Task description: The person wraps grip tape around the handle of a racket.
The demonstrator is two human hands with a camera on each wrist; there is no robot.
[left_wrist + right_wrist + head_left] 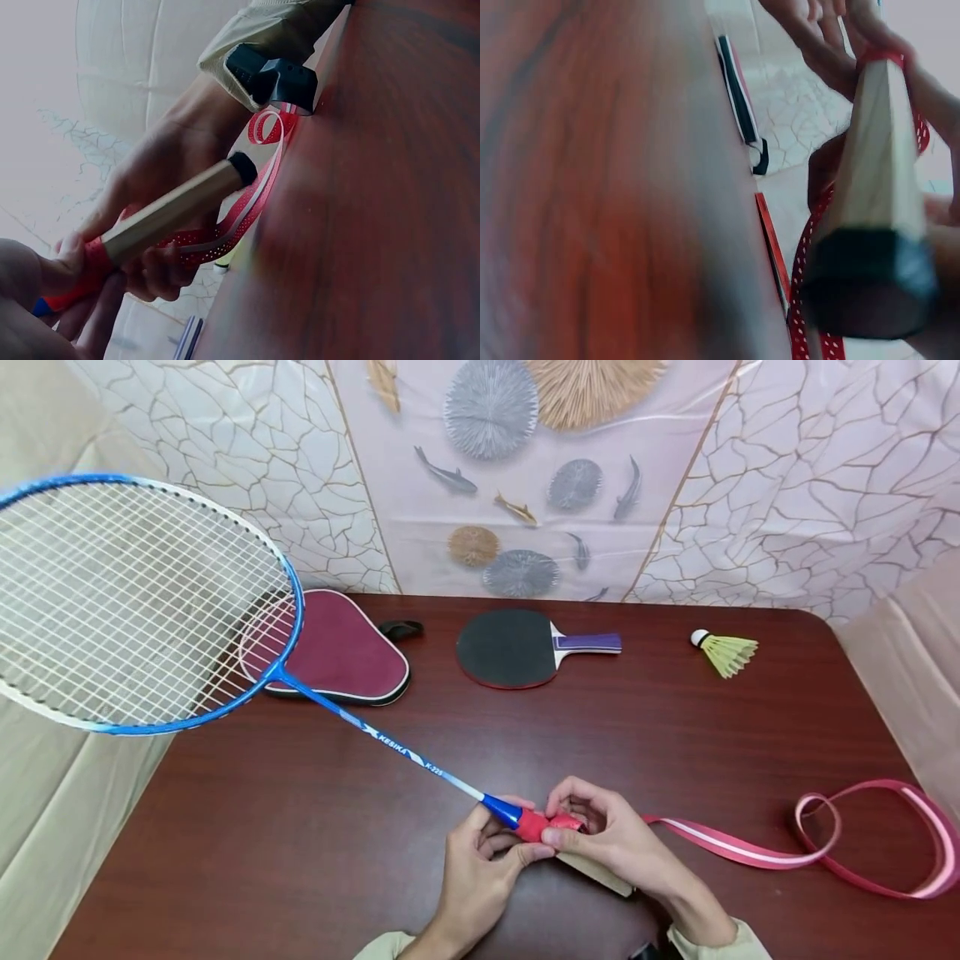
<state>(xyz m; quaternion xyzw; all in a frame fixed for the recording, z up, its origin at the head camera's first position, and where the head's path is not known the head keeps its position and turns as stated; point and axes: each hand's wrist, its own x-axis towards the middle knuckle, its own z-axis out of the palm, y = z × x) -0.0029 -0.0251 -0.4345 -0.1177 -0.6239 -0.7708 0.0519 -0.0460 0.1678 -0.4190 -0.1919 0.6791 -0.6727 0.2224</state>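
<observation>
A blue and white badminton racket point(405, 752) slants across the head view, its strung head at the upper left. Red perforated tape is wound round the top of its handle; below that the handle point(176, 210) is bare wood with a black end cap point(870, 283). My left hand point(480, 872) pinches the wrapped part near the blue cone. Just beside it, my right hand point(618, 839) pinches the red tape against the handle. From the right hand the loose tape point(750, 854), red with a pale stripe, trails and loops on the table to the right.
A maroon paddle case point(345, 647) lies at the back left of the brown table point(300, 827), partly behind the racket strings. A black table tennis paddle point(506, 647) with a purple handle is at the back middle, and a yellow shuttlecock point(727, 652) at the back right.
</observation>
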